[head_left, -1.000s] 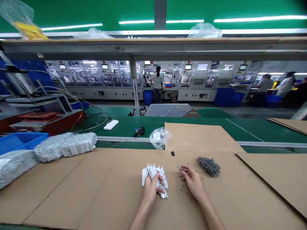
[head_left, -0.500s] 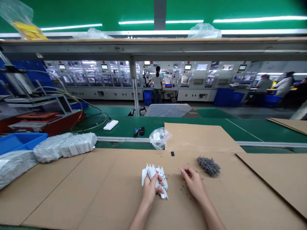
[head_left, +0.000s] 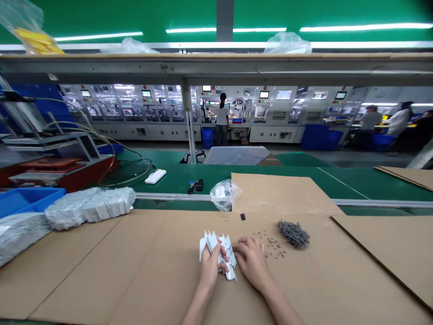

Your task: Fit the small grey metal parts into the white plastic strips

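My left hand (head_left: 210,266) is closed around a fanned bunch of thin white plastic pieces (head_left: 228,244), just above the cardboard. Small dark bits dot their faces. At the bunch's right edge is my right hand (head_left: 253,262), its fingers bent and drawn together. Whatever sits between those fingertips is hidden. Small grey pieces (head_left: 278,248) lie scattered to the right of that hand. Beyond them is a heaped pile of the same grey pieces (head_left: 293,234).
Cardboard (head_left: 162,266) covers the bench. Bagged white pieces (head_left: 108,204) and a blue bin (head_left: 34,201) stand left, near a press (head_left: 64,164). A crumpled clear bag (head_left: 225,195), keys (head_left: 195,186) and a white device (head_left: 155,176) lie farther back. People work beyond.
My right hand has moved left, from beside the grey pile to the edge of the white pieces. More scattered grey bits are now uncovered. My left hand keeps its grip.
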A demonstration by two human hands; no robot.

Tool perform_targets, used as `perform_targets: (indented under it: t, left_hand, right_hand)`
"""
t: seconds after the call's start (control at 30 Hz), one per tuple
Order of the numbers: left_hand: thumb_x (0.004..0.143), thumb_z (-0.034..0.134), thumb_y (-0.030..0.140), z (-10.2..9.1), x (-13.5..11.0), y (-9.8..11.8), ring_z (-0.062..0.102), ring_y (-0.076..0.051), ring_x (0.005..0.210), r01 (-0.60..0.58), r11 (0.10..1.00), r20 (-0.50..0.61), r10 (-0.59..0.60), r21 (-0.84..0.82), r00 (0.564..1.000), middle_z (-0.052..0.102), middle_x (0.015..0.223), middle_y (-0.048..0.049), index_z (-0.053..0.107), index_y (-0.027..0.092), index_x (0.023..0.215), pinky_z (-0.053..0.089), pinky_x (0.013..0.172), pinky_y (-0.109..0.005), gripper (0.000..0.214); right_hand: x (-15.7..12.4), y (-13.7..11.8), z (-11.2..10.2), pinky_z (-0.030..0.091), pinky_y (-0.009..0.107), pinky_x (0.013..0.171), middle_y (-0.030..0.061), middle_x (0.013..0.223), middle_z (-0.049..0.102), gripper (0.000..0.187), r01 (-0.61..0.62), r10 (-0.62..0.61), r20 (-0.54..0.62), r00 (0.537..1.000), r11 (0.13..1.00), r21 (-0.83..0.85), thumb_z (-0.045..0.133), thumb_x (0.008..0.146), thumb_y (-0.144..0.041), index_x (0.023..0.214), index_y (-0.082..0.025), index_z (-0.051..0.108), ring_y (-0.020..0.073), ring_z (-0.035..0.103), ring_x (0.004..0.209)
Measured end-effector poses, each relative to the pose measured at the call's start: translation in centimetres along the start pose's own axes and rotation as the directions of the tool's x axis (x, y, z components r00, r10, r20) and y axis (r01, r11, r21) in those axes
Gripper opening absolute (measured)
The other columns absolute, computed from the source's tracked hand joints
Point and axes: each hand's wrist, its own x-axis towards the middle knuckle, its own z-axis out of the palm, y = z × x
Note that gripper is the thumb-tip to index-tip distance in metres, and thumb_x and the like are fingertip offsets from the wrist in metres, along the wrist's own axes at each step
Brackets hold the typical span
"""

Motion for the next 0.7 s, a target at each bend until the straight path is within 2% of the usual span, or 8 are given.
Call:
perform_targets:
  t: [0.17, 0.3, 0.37, 0.43, 0.53, 0.7]
  left_hand:
    - [0.068, 0.053, 0.037, 0.10, 0.06, 0.03, 0.055, -0.013, 0.047, 0.012, 1.000, -0.006, -0.012, 0.027, 1.000, 0.048, 0.061, 0.0033, 0.041, 0.017, 0.088, 0.041, 0.029, -0.019, 0.031]
    - [0.070, 0.052, 0.039, 0.40, -0.05, 0.09, 0.055, -0.013, 0.046, 0.010, 0.996, 0.030, -0.013, 0.093, 0.999, 0.050, 0.061, 0.0031, 0.039, 0.018, 0.088, 0.040, 0.027, -0.018, 0.031]
    - [0.072, 0.049, 0.040, 0.53, -0.16, 0.09, 0.050, -0.010, 0.036, 0.007, 0.990, 0.067, -0.016, 0.139, 0.998, 0.046, 0.051, 0.0061, 0.040, 0.018, 0.086, 0.037, 0.026, -0.017, 0.028]
    - [0.074, 0.047, 0.040, 0.61, -0.30, 0.09, 0.041, -0.007, 0.027, 0.002, 0.980, 0.115, -0.025, 0.199, 0.993, 0.041, 0.042, 0.0091, 0.041, 0.018, 0.085, 0.034, 0.025, -0.015, 0.025]
    - [0.074, 0.047, 0.041, 0.73, -0.55, 0.10, 0.035, -0.005, 0.023, -0.018, 0.959, 0.169, -0.031, 0.281, 0.985, 0.036, 0.036, 0.0109, 0.042, 0.018, 0.083, 0.030, 0.025, -0.014, 0.025]
    - [0.070, 0.053, 0.040, 0.90, -0.78, 0.10, 0.035, -0.005, 0.025, -0.042, 0.923, 0.173, -0.027, 0.381, 0.984, 0.038, 0.040, 0.0098, 0.045, 0.017, 0.075, 0.031, 0.024, -0.014, 0.025]
  right_hand:
    - [0.18, -0.64, 0.56, 0.030, 0.035, 0.072, 0.0028, 0.083, 0.059, 0.015, 0.001, -0.002, 0.017, 1.000, 0.998, 0.059, 0.046, 0.077, -0.020, 0.073, -0.025, 0.060, 0.0210, 0.046, 0.084]
    - [0.04, -0.22, 0.09, 0.036, 0.032, 0.071, 0.0033, 0.079, 0.061, 0.014, -0.021, 0.018, 0.014, 1.000, 0.952, 0.304, 0.044, 0.078, -0.022, 0.081, -0.023, 0.058, 0.0190, 0.051, 0.078]
    - [-0.13, -0.27, -0.10, 0.040, 0.028, 0.066, 0.0039, 0.079, 0.060, 0.012, -0.042, 0.034, 0.026, 0.999, 0.891, 0.452, 0.046, 0.077, -0.022, 0.084, -0.021, 0.056, 0.0174, 0.054, 0.074]
    - [-0.32, -0.49, -0.19, 0.042, 0.025, 0.063, 0.0032, 0.075, 0.059, 0.009, -0.048, 0.042, 0.022, 0.999, 0.846, 0.531, 0.048, 0.076, -0.023, 0.082, -0.020, 0.054, 0.0160, 0.054, 0.070]
    - [-0.55, -0.82, -0.20, 0.042, 0.025, 0.063, 0.0019, 0.071, 0.056, 0.004, -0.012, 0.030, -0.028, 0.999, 0.863, 0.505, 0.049, 0.074, -0.022, 0.074, -0.019, 0.052, 0.0152, 0.053, 0.068]
    - [-0.69, -1.01, -0.18, 0.042, 0.025, 0.062, 0.0017, 0.072, 0.055, 0.006, 0.055, -0.036, -0.052, 0.998, 0.904, 0.423, 0.046, 0.075, -0.022, 0.075, -0.020, 0.051, 0.0150, 0.053, 0.069]
